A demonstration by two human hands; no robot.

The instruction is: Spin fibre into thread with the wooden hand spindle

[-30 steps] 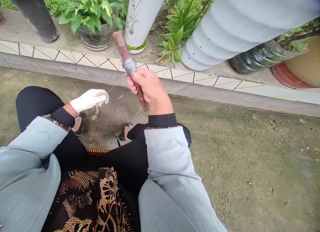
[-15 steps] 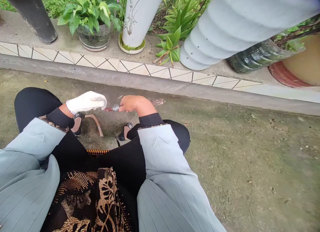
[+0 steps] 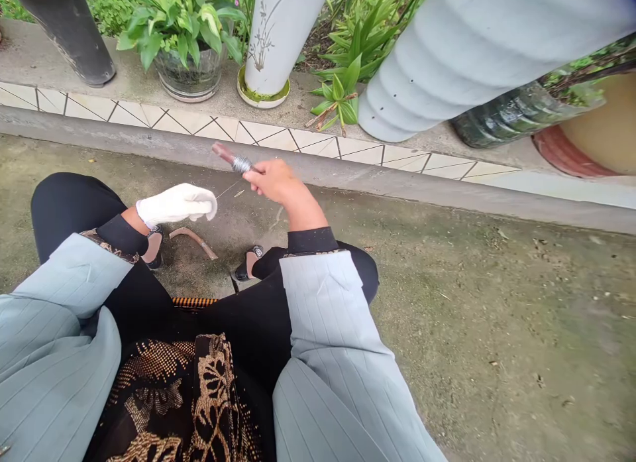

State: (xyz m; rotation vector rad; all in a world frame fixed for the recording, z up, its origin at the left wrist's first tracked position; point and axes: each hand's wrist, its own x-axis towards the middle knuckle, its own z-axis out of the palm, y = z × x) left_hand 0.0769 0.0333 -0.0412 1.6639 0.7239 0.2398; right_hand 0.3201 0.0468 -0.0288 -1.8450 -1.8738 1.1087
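Observation:
My right hand (image 3: 272, 181), bare, is closed around a reddish-brown stick wound with silvery wire (image 3: 241, 165). The stick (image 3: 222, 152) slants up to the left, its bare end beyond the coil. A thin strand runs from near the coil down to my left hand (image 3: 179, 203). That hand wears a white knitted glove, and its fingers are curled together on the strand. On the ground below the glove lies a bent brownish rod (image 3: 193, 241), touched by neither hand.
A low tiled ledge (image 3: 278, 138) crosses in front. On it stand a plant pot (image 3: 191, 77), a white vase-like container (image 3: 271, 44), a large ribbed grey container (image 3: 447, 51) and a dark container (image 3: 74, 38). My shoes (image 3: 247, 263) rest on the concrete ground (image 3: 487, 303).
My right hand has risen forward with the wire-wound stick, tilting its bare end upward and away from the glove. My left hand has shifted slightly right. The strand between them now shows.

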